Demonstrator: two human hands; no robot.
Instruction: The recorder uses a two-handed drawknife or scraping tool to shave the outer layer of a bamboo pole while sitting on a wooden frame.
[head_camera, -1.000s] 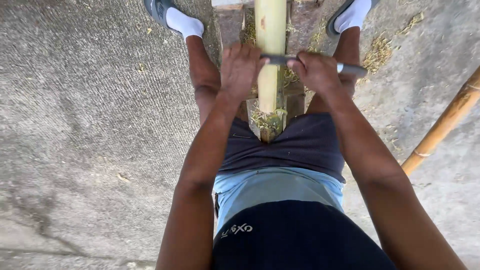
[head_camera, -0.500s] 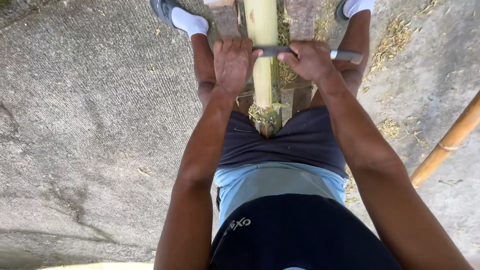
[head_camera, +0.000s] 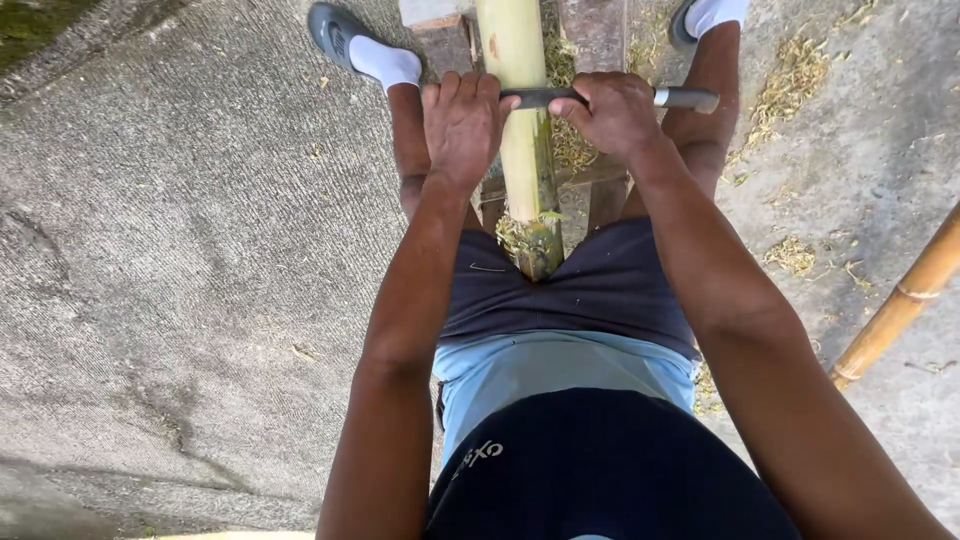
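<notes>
Metal-handled blade (head_camera: 600, 97) being gripped by closed left hand (head_camera: 462, 125) and right hand (head_camera: 615, 112), bamboo pole (head_camera: 520, 120) being crossed between them, shavings (head_camera: 795, 75) lying beyond the right hand

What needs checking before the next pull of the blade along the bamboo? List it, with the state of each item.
1. Left hand closed on its end of the blade: ok.
2. Right hand closed on the blade near the metal handle end: ok.
3. Blade lies across the bamboo pole, between the two hands: ok.
4. Pole's near end sits between the thighs on the wooden bench: ok, though how firmly it is held cannot be told.
5. Legs clear of the blade's path toward the body: cannot tell.
6. Sharpness of the cutting edge: cannot tell.
</notes>
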